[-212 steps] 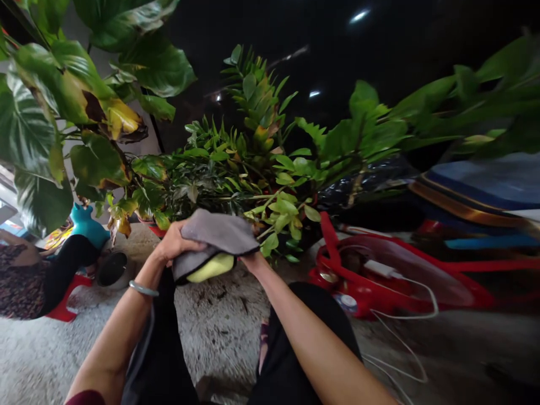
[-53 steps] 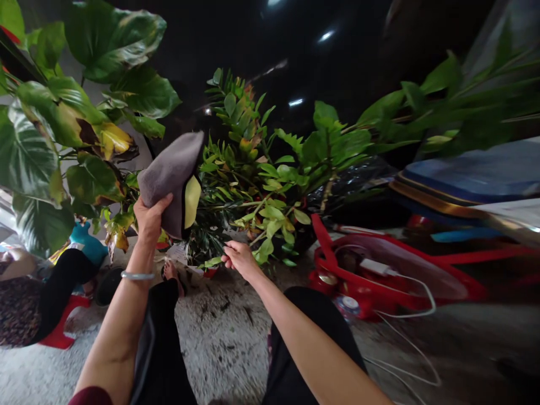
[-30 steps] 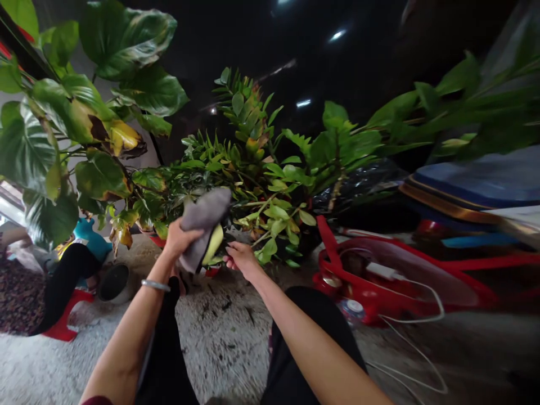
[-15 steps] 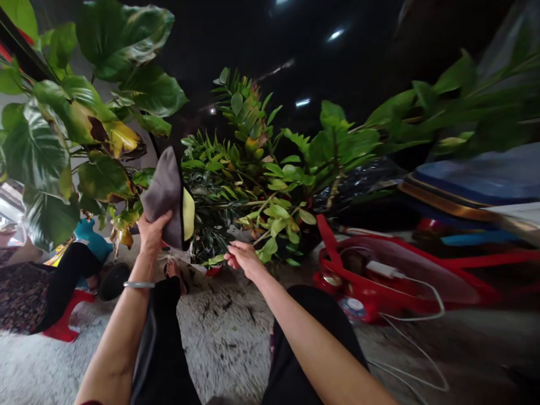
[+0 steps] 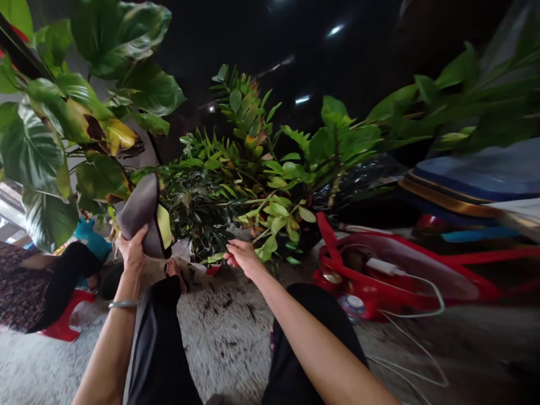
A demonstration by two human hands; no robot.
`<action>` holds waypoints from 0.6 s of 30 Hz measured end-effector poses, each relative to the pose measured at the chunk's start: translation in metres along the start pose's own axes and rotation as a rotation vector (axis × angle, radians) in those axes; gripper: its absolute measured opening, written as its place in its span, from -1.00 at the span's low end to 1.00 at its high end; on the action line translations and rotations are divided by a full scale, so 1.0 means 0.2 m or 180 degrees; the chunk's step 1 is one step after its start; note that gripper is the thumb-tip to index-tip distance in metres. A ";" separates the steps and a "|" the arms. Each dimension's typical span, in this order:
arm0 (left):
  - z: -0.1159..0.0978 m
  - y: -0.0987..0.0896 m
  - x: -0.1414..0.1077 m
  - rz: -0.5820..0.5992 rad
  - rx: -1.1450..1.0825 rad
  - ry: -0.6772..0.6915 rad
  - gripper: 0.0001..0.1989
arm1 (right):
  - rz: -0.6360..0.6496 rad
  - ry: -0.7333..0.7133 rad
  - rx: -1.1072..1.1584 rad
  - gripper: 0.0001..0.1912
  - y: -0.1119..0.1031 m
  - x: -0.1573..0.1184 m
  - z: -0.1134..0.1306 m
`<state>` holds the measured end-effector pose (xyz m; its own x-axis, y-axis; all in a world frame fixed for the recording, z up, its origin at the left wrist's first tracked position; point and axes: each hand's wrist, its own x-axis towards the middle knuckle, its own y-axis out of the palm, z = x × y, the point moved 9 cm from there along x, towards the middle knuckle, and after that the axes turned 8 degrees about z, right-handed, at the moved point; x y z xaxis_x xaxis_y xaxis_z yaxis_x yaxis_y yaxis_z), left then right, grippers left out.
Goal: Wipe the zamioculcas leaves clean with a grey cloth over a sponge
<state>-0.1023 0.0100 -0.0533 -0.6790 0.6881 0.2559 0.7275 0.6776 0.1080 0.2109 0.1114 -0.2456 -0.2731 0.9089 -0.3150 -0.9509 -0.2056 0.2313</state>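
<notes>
A grey fabric piece (image 5: 141, 211) with a yellow-green part on its right side is gripped in my left hand (image 5: 133, 247), thumb across its front. My right hand (image 5: 241, 256) is held over the ground between my knees and the plants, its fingers bent together; anything between the fingertips is too small to make out. Just beyond it grow leafy green stems (image 5: 276, 216), some yellowing. Broad leaves with brown and yellow patches (image 5: 101, 126) hang above my left hand.
To the right lies a red bag (image 5: 363, 281) with a white charger (image 5: 382, 266) and cable. Stacked blue items (image 5: 476, 174) stand behind it. At left a person (image 5: 25, 281) sits on a red stool (image 5: 65, 320).
My left hand has moved left and down with the grey fabric piece, which now tilts more. My right hand has stayed nearly in place.
</notes>
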 end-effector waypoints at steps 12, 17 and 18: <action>0.51 -0.02 -0.57 0.0638 0.0361 -0.1494 -0.56 | -0.0067 -0.0067 -0.0074 -0.94 -0.04 -0.02 -0.01; -0.04 0.18 -0.17 -0.0007 0.0234 -0.0026 -0.49 | -0.0058 -0.0052 -0.0102 -0.93 -0.03 0.00 -0.02; -0.07 0.26 -0.12 0.0118 0.0257 0.0085 -0.50 | -0.0055 -0.0055 -0.0110 -0.93 -0.02 0.01 -0.02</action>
<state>-0.0473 0.0256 -0.0405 -0.6480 0.7067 0.2840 0.7410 0.6712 0.0203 0.2139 0.1124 -0.2512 -0.2544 0.9185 -0.3026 -0.9600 -0.2019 0.1941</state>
